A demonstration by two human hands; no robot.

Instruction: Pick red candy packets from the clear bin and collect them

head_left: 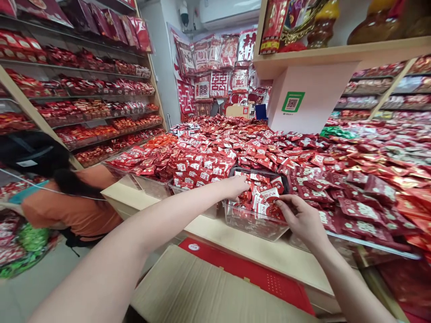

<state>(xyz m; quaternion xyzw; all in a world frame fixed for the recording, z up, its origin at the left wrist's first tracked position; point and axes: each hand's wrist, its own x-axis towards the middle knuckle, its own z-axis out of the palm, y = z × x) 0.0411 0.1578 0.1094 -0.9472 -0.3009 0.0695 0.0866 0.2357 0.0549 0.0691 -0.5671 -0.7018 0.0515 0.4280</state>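
A clear plastic bin (257, 222) holds small red-and-white packets (247, 197) at the counter's front edge. My right hand (301, 217) is at the bin's right side, thumb and fingers pinched on the edge of a red-and-white packet (270, 195). At the bin's left side, my left hand (237, 186) reaches down among the packets with its fingers curled. Its fingertips are partly hidden, and what they hold, if anything, does not show. Red packets with white print (202, 168) fill the bin to the left, and dark red packets (360, 211) lie to the right.
An open cardboard box (208, 291) and a flat red box (249, 269) are below the counter edge (198, 226). A person in orange (74, 206) bends down at the left. Stocked shelves (101, 94) line the left wall. A wooden shelf (353, 51) overhangs the right.
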